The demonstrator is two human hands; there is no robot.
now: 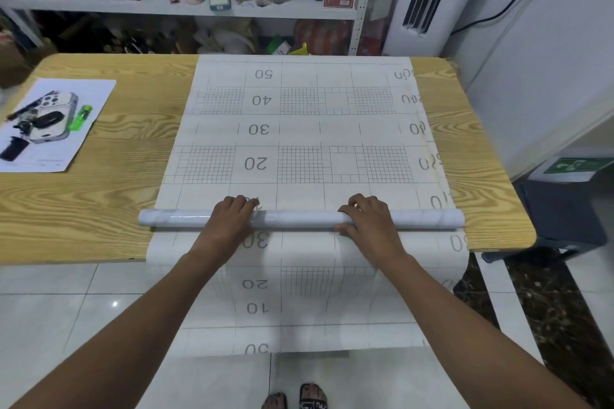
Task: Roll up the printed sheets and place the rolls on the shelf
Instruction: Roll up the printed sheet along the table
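White printed sheet (299,129), grey grids, upside-down numbers, flat on wooden table (99,202), near end hanging over edge. Glossy roll (299,218) lies across it; left hand (232,217), right hand (368,221) both curled round roll.

glossy marbled roll (299,219); matt gridded paper sheet (299,129); wood-grain table (99,196), smooth; shiny floor tiles (66,302).

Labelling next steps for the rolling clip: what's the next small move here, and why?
Probably push the roll forward, away from the body, both hands together. The left hand and right hand sit evenly spaced on it, and a long stretch of sheet lies flat ahead on the table.
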